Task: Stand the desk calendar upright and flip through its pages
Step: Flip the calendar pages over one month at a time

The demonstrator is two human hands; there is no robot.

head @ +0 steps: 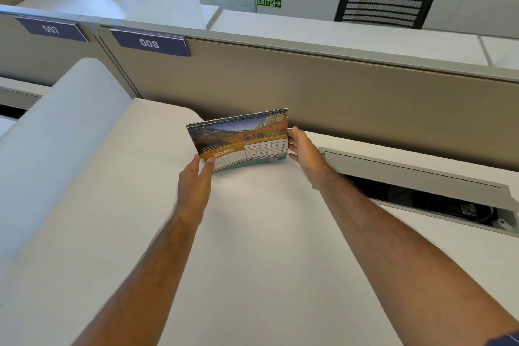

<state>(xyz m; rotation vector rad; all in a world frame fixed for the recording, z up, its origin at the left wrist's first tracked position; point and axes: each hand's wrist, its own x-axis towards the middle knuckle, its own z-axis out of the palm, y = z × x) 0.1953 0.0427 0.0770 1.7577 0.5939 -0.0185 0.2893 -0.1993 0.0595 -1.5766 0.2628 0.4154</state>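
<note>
The spiral-bound desk calendar [241,139] stands upright on the white desk [266,247], close to the beige partition. Its front page shows a mountain landscape and the word JANUARY, with the wire binding along the top. My left hand [196,182] pinches the calendar's lower left corner between thumb and fingers. My right hand [304,150] rests flat against the calendar's right edge, fingers stretched out and touching it.
A beige partition [337,93] with labels 007 and 008 rises right behind the calendar. An open cable tray [421,191] with its lid raised lies in the desk at the right. A white curved side divider [56,135] stands at the left. Mesh office chairs stand beyond the partition.
</note>
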